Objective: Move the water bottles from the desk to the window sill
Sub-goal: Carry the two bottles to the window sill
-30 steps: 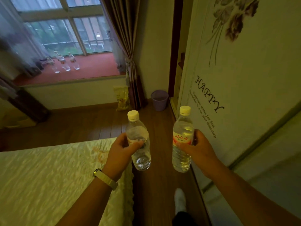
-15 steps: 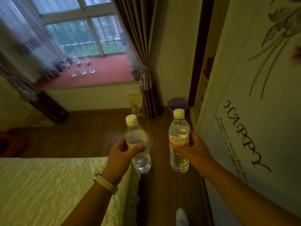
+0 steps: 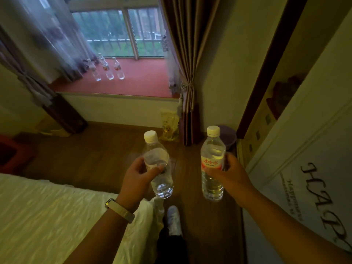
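Left grip (image 3: 140,176) curls round the tilted bottle (image 3: 162,184) at mid-body; right grip (image 3: 231,176) clamps the upright bottle (image 3: 212,149) at its label, both well apart from the sill (image 3: 144,82).

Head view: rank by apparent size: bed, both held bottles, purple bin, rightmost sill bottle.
1. bed
2. right bottle and left bottle: look alike, not ranked
3. purple bin, partly hidden behind the right bottle
4. rightmost sill bottle, small because it is far away
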`<state>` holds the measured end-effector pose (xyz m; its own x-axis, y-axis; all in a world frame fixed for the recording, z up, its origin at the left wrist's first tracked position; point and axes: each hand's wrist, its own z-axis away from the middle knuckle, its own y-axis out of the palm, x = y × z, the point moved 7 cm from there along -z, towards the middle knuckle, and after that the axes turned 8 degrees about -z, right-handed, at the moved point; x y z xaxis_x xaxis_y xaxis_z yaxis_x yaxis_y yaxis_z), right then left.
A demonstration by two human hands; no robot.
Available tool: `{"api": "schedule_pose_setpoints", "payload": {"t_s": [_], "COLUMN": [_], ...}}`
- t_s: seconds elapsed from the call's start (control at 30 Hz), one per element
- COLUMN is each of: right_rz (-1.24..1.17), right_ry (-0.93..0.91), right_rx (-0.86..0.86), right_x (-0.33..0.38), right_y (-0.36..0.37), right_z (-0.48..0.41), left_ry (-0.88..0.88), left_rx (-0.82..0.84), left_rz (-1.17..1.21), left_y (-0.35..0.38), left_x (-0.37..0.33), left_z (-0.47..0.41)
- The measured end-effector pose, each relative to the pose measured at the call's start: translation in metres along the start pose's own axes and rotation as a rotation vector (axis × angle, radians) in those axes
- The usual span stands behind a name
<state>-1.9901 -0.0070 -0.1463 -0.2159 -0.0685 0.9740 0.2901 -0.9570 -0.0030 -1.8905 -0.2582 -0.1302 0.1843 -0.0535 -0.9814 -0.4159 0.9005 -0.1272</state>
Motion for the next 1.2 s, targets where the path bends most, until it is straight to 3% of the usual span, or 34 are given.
{"api": "schedule_pose_setpoints", "payload": {"t_s": [0.23, 0.57, 1.2], "right_rz": [0.072, 0.078, 0.048], "right_ry": [0.025, -0.04, 0.008], "right_rx": [-0.004, 0.046, 0.415], "right_x": [0.013, 0.087, 0.115], "right_y": [0.049, 0.146, 0.339], "right_z": [-0.126, -0.272, -0.539], "left_ry": [-0.017, 0.007, -0.093], "left_rx": [0.045, 0.032, -0.385], "left_rz": [0.053, 0.08, 0.071], "left_y": [-0.023, -0.087, -0.225], "left_x": [0.016, -0.028, -0.027], "left_z": [-0.144, -0.303, -0.5]}}
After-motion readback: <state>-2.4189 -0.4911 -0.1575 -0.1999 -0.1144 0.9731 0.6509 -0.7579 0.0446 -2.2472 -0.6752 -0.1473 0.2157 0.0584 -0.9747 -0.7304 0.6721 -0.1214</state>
